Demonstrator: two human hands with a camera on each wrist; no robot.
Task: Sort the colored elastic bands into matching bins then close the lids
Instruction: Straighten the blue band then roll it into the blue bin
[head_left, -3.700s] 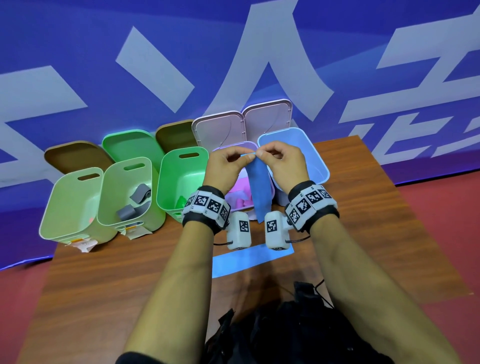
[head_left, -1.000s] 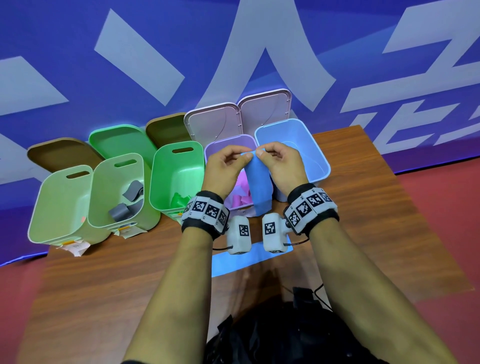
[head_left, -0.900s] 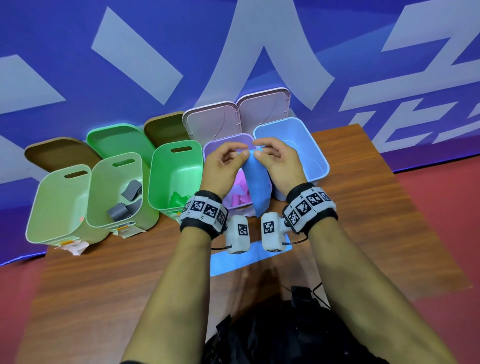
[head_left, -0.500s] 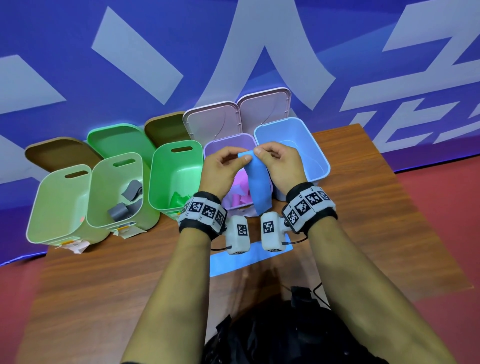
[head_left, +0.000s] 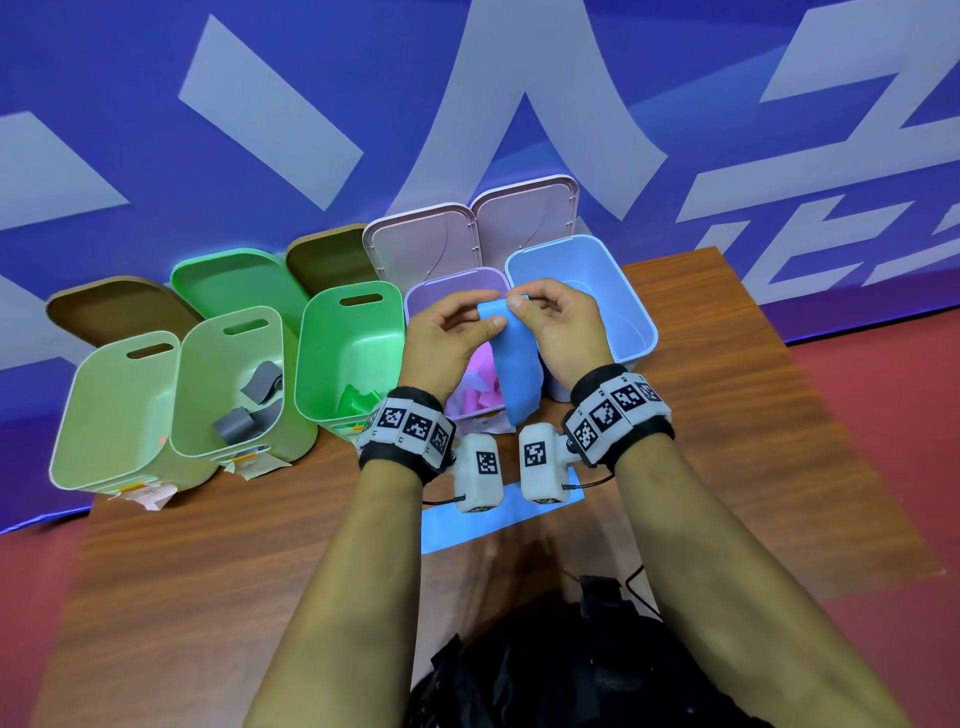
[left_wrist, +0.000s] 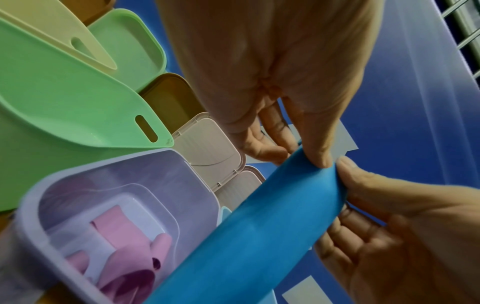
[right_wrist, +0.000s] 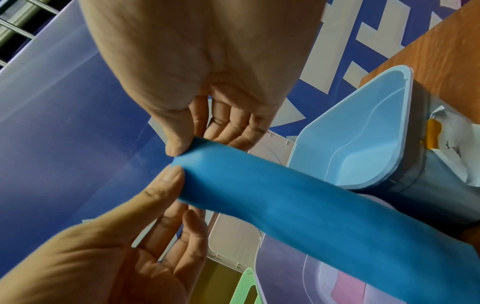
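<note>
I am midway through sorting: I hold the blue band (head_left: 511, 364) up by its top edge, my left hand (head_left: 447, 338) and right hand (head_left: 558, 332) each pinching it between thumb and fingers, and the rest of it hangs down between my wrists. It hangs over the purple bin (head_left: 415, 306), which lies right under my left hand and already holds pink bands (left_wrist: 124, 232). The blue bin (head_left: 631, 312) sits just beyond and to the right of my right hand, empty as far as I can see. Next, I judge, I must carry the band right over that rim and let go with both hands. All lids are still open.
</note>
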